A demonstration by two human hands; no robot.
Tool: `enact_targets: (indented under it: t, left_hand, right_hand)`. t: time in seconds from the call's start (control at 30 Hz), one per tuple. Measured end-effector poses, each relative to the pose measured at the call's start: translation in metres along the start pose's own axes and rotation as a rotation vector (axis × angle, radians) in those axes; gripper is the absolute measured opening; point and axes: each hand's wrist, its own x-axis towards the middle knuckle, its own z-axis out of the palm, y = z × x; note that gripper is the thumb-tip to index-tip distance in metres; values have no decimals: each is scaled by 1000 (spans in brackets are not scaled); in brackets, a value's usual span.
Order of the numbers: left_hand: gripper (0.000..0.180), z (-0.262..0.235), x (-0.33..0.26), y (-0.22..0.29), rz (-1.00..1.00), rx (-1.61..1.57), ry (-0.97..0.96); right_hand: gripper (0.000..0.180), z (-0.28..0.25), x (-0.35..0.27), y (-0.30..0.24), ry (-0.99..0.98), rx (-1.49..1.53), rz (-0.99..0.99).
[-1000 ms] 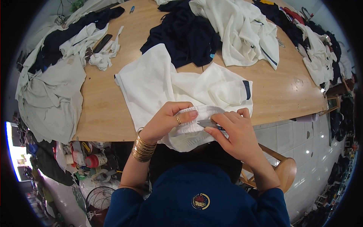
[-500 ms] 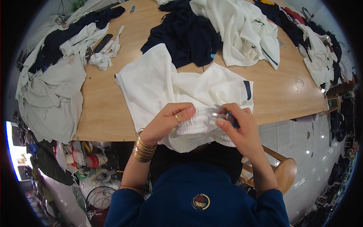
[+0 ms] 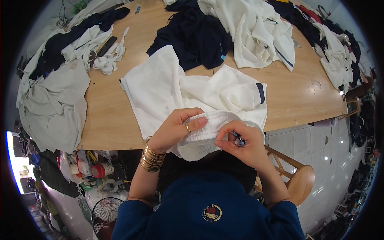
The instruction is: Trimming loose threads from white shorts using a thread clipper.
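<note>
A white garment (image 3: 168,88) lies spread on the wooden table (image 3: 296,100), its gathered elastic waistband (image 3: 204,134) pulled over the near edge toward me. My left hand (image 3: 176,128) grips the waistband from the left, thumb on top; it wears a ring and several gold bangles at the wrist. My right hand (image 3: 240,146) pinches a small blue-handled tool (image 3: 239,139) against the right part of the waistband. Both forearms come up from my blue top.
Dark navy garments (image 3: 196,36) and white garments (image 3: 256,36) are piled at the table's far side, with more clothes at the right end. Pale grey cloth (image 3: 52,104) hangs off the left end. A wooden stool (image 3: 300,180) stands at my right; bottles and a fan sit below left.
My right hand has moved left along the waistband and turned, so the blue tool now shows between its fingers. My left hand has kept its grip.
</note>
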Motion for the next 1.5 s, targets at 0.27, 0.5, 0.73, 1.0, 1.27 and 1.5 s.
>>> enact_targets:
  t: [0.27,0.5,0.73,1.0,1.27,1.5]
  left_hand:
    - [22,-2,-1,-1,28,7,-19]
    - [25,-10,-3,-5,58,75,-41]
    - [20,-30,-9,7,126,428,-104]
    - [32,-50,-22,13,53,381,-156]
    - [29,-41,-16,9,70,276,20]
    - [26,-13,10,27,250,359,-22]
  right_hand:
    - [19,-6,-1,2,-4,25,-63]
    - [22,-25,13,16,150,-117,22]
    - [11,-73,7,15,329,381,232]
    - [9,-92,-2,29,529,502,200]
    - [16,-96,7,15,249,-78,228]
    - [27,-43,52,-3,-211,52,23]
